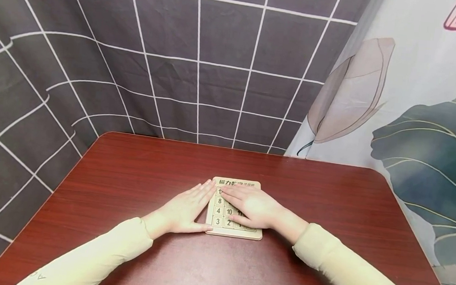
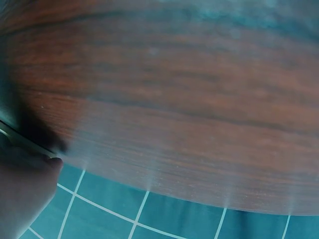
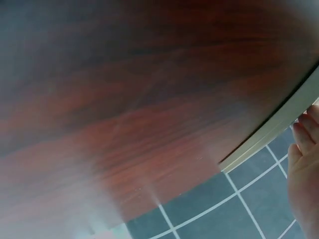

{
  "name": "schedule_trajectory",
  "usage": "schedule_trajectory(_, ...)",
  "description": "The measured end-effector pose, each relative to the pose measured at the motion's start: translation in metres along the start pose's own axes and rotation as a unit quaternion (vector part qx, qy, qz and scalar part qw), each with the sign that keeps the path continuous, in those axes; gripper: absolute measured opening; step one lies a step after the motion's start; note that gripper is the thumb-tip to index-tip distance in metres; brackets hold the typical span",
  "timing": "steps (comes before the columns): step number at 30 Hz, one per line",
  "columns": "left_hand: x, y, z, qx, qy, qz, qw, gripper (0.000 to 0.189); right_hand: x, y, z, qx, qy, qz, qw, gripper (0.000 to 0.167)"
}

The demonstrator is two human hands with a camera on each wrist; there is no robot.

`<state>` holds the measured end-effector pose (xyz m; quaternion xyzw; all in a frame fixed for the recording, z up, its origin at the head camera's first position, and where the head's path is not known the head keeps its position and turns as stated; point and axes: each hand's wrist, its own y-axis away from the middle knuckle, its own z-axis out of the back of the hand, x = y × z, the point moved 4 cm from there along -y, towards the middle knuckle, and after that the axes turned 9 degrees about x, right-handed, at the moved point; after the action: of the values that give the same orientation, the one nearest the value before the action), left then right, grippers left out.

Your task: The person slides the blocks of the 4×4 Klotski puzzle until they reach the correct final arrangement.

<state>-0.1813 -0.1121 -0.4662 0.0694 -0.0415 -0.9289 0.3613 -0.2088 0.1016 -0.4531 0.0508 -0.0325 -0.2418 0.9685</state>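
Observation:
A pale number sliding puzzle (image 1: 234, 234) lies flat on the table, with printed characters along its top border. Numbered tiles (image 1: 219, 211) such as 8, 4, 10, 3 and 2 show on its left and lower parts. My left hand (image 1: 187, 208) rests along the puzzle's left side, fingers straight up the edge and thumb at the lower left corner. Across the tiles lies my right hand (image 1: 256, 205), fingers straight and pointing left, covering much of the upper and right tiles. In the right wrist view, the puzzle's side edge (image 3: 269, 132) runs beside the fingers (image 3: 305, 134).
The reddish-brown wooden table (image 1: 140, 171) has rounded far corners. Behind it hangs a dark grey curtain (image 1: 229, 34) with white grid lines. A white curtain (image 1: 413, 77) with leaf prints hangs at the right. Cream sleeves (image 1: 117, 241) cover both forearms.

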Motion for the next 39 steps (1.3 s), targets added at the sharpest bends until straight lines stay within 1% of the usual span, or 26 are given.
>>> schedule_trajectory(5,0.001,-0.001,-0.002,0.003,0.001,0.001,1.0,0.107,-0.002,0.008,0.005,-0.015,-0.003,-0.002,0.9999,0.067)
schedule_trajectory(12,-0.001,0.001,0.0,0.003,0.001,0.004,1.0,0.107,-0.01,0.031,0.008,-0.056,0.003,-0.001,0.9984,0.065)
schedule_trajectory(15,-0.002,0.002,0.001,0.001,0.0,0.004,1.0,0.107,-0.013,0.041,0.006,-0.06,0.002,-0.005,0.9982,0.064)
schedule_trajectory(19,-0.002,0.002,0.001,-0.003,-0.001,0.003,1.0,0.106,-0.016,0.047,0.002,-0.052,0.004,-0.01,0.9986,0.063)
schedule_trajectory(24,-0.002,0.001,0.001,-0.005,-0.004,0.001,1.0,0.106,-0.017,0.046,-0.001,-0.053,0.013,-0.008,0.9985,0.063)
schedule_trajectory(30,-0.002,0.001,0.003,-0.003,0.002,-0.001,1.0,0.106,-0.013,0.036,-0.001,-0.052,0.021,-0.004,0.9984,0.064)
schedule_trajectory(35,-0.002,0.001,0.003,0.0,0.007,0.0,1.0,0.106,-0.009,0.026,0.001,-0.045,0.018,0.001,0.9988,0.064)
schedule_trajectory(39,-0.002,0.001,0.002,0.005,0.009,0.002,0.9999,0.106,-0.008,0.025,0.002,-0.037,0.013,-0.003,0.9992,0.065)
